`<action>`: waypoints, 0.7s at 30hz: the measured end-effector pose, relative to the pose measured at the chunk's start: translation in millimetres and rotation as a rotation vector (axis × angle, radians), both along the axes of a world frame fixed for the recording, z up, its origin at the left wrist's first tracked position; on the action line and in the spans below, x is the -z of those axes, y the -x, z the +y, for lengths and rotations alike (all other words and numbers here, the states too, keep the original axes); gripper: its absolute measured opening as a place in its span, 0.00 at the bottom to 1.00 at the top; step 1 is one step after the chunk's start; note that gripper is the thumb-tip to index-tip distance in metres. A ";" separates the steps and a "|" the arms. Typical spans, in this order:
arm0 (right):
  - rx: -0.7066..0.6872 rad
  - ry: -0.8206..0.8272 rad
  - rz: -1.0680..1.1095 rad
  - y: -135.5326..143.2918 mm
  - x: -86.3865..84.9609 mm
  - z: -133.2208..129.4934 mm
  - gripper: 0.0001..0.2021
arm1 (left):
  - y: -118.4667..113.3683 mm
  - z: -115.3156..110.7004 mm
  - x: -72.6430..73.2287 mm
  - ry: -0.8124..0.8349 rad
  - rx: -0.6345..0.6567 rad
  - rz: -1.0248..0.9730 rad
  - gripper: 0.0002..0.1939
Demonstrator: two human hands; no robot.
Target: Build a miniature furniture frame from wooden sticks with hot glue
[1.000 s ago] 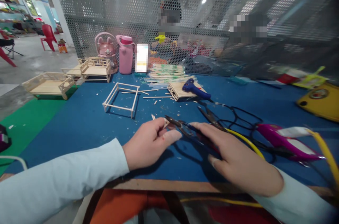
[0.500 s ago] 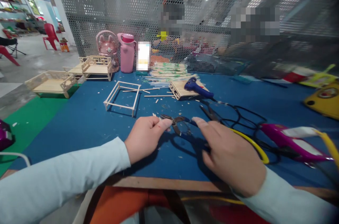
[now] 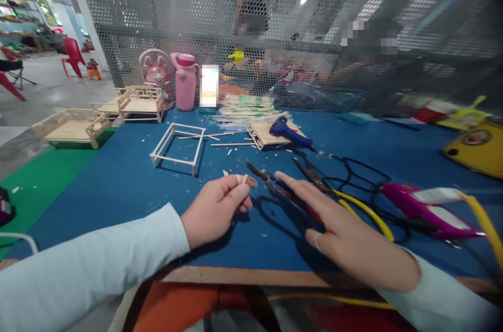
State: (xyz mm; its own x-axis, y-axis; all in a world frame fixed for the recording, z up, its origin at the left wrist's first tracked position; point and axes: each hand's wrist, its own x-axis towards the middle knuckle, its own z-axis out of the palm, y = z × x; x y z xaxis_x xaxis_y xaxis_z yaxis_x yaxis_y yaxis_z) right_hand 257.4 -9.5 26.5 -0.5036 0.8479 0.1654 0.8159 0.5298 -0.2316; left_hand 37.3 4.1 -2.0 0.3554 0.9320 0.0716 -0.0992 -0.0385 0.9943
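Currently, left hand [image 3: 216,211]: fingers pinching short sticks [image 3: 245,179] over the blue table [image 3: 118,185].
Right hand [image 3: 341,230]: grasping pliers [image 3: 268,178], tips just beside the sticks.
Slip risk: a shifting stick could let the pliers nip skin.

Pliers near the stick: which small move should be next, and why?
Perhaps bring the pliers onto the stick: the left grip pinches it with an end showing, and the right grip holds the pliers close by, their tip seemingly off it.
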 end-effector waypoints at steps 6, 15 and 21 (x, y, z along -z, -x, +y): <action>-0.026 0.034 -0.073 -4.1 0.3 -1.7 0.40 | -0.7 -0.4 -3.6 0.030 -0.002 -0.027 0.09; -0.040 -0.042 -0.073 -3.6 -5.0 -4.5 0.44 | 2.8 -3.0 -6.9 -0.058 -0.018 0.065 0.12; -0.020 -0.135 -0.066 -7.6 7.7 -6.2 0.44 | 3.2 -4.3 -8.2 -0.034 -0.073 0.062 0.09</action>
State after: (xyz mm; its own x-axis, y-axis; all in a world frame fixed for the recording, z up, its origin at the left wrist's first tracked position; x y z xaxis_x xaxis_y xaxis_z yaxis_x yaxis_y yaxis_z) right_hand 265.0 -15.7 18.9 -0.5340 0.8097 0.2433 0.8157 0.5691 -0.1037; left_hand 34.1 -0.2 6.2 0.2917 0.9529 0.0836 -0.0334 -0.0772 0.9965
